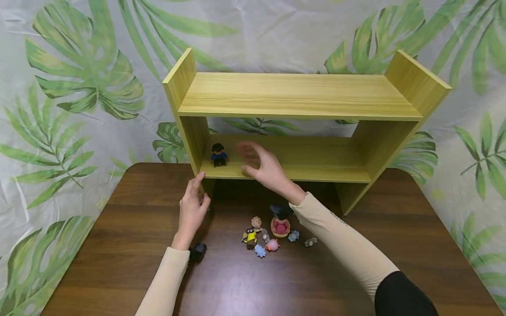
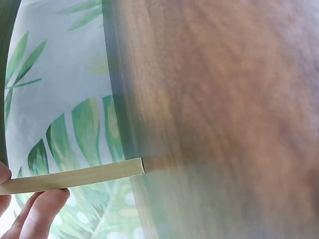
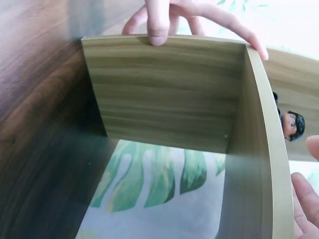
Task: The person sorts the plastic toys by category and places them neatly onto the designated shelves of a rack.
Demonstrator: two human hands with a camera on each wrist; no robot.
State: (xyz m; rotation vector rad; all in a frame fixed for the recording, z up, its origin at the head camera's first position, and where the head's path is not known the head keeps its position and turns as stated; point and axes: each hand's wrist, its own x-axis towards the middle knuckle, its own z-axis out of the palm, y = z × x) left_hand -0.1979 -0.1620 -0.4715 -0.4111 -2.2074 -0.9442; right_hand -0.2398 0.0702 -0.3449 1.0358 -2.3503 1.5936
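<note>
A small toy figure (image 1: 218, 155) with black hair and a blue top stands at the left end of the middle board of a wooden shelf (image 1: 292, 105). My left hand (image 1: 191, 210) grips the front edge of the shelf's left side panel. In the right wrist view, the thumb (image 3: 158, 25) lies on the panel's inner face and other fingers are behind it. Just right of the figure, my right hand (image 1: 266, 164) hovers over the middle board, fingers apart and slightly bent, holding nothing. Its fingertips are blurred in the head view.
On the brown table (image 1: 118, 245) in front of the shelf lie several small toys, among them a brown-and-yellow figure (image 1: 250, 237), a pink round toy (image 1: 272, 245), a tan cup-shaped piece with pink inside (image 1: 280, 227) and a grey piece (image 1: 310, 242). A leaf-patterned cloth (image 1: 95, 79) hangs behind.
</note>
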